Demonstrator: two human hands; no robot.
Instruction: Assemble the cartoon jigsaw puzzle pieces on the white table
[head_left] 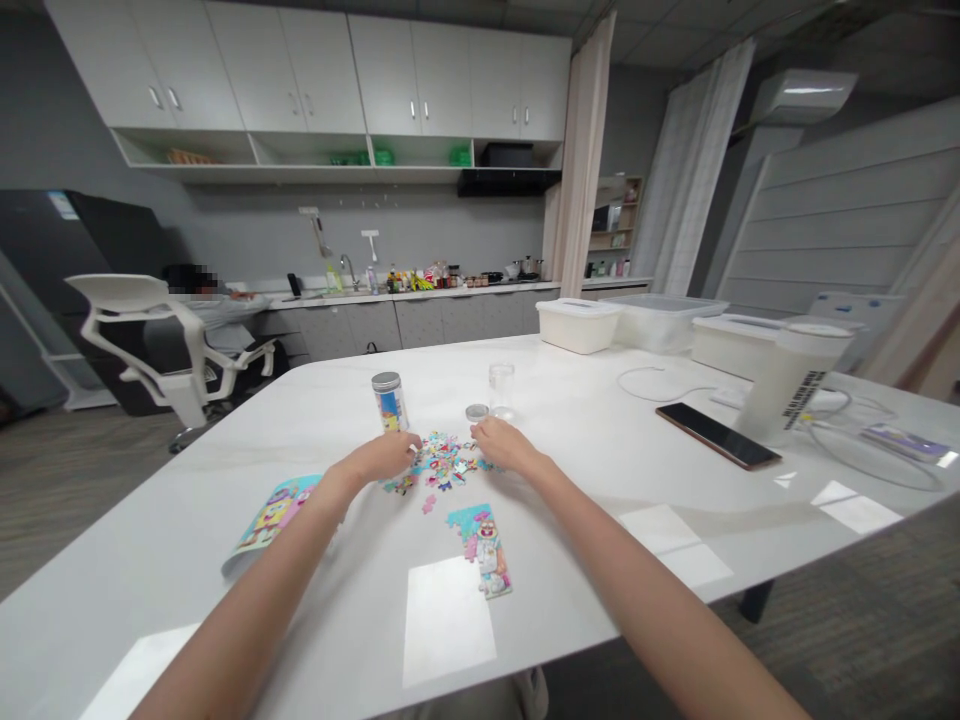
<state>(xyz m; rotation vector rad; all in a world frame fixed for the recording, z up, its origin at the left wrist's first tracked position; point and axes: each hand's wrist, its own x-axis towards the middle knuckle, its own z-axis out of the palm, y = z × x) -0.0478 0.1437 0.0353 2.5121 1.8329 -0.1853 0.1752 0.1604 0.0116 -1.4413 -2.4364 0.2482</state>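
A heap of small colourful jigsaw pieces point(444, 456) lies on the white table between my two hands. At its left edge rests my left hand point(388, 456), its fingers slightly apart and curved towards the pieces. My right hand point(501, 442) is at the heap's right side, fingers bent together; whatever they hold, if anything, is too small to make out. A partly joined puzzle section point(491, 550) with cartoon figures lies nearer to me, below a loose pink piece point(429, 504). Under my left forearm is a partly covered picture sheet point(279, 512).
Behind the heap stand a printed can point(388, 402) with a metal lid, a clear jar point(502, 390) and a small round lid point(476, 411). To the right are a phone point(716, 435), a tumbler point(795, 385), cables and plastic boxes point(579, 326). A person sits far left beyond a white chair point(142, 330).
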